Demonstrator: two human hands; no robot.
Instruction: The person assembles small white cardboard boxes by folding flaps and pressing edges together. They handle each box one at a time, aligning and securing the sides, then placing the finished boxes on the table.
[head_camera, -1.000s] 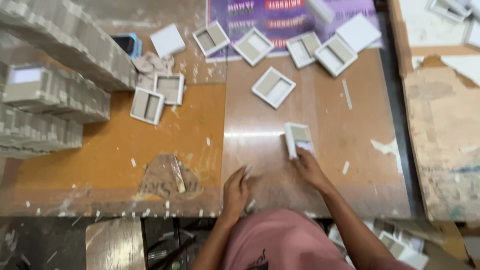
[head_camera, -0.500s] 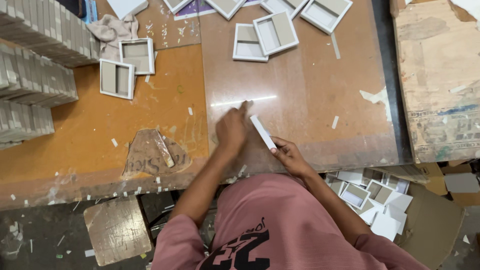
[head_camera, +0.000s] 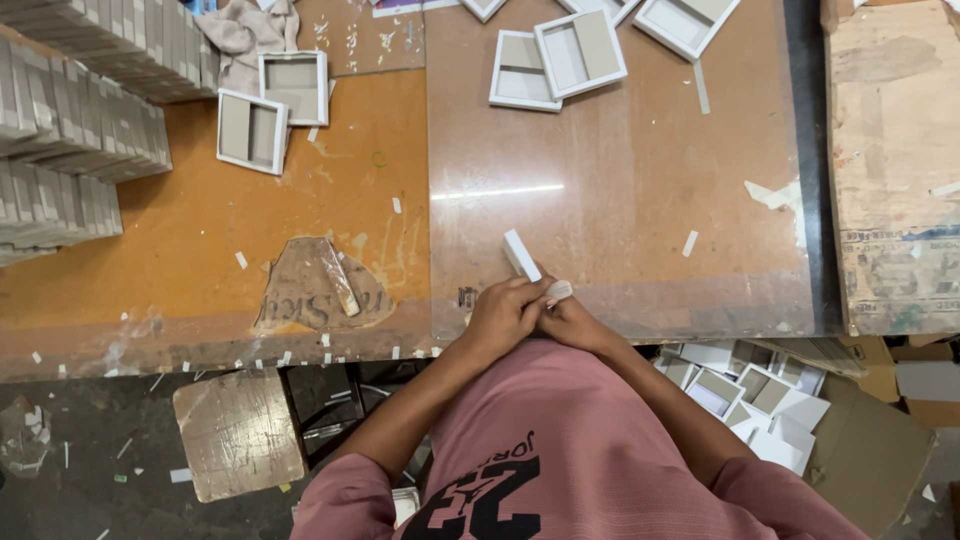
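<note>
At the far left, stacks (head_camera: 70, 130) of grey-and-white boxes stand in rows on the orange table (head_camera: 200, 240). Just right of them lie a cloth (head_camera: 245, 35) and two open trays (head_camera: 270, 105), one overlapping the other. Nearer, a torn brown patch (head_camera: 315, 290) shows in the table top, with scraps of white tape scattered about. Below the near edge stands a stool (head_camera: 235, 435). At the near middle the left hand (head_camera: 500, 315) and right hand (head_camera: 565, 320) meet, touching, both grasping a small white box (head_camera: 522, 255) that juts up and away from the fingers over the glass sheet (head_camera: 620, 180). More trays (head_camera: 560, 55) lie at the far edge. To the right sits worn cardboard (head_camera: 890, 170); below it, a carton (head_camera: 760, 395) of finished boxes.
</note>
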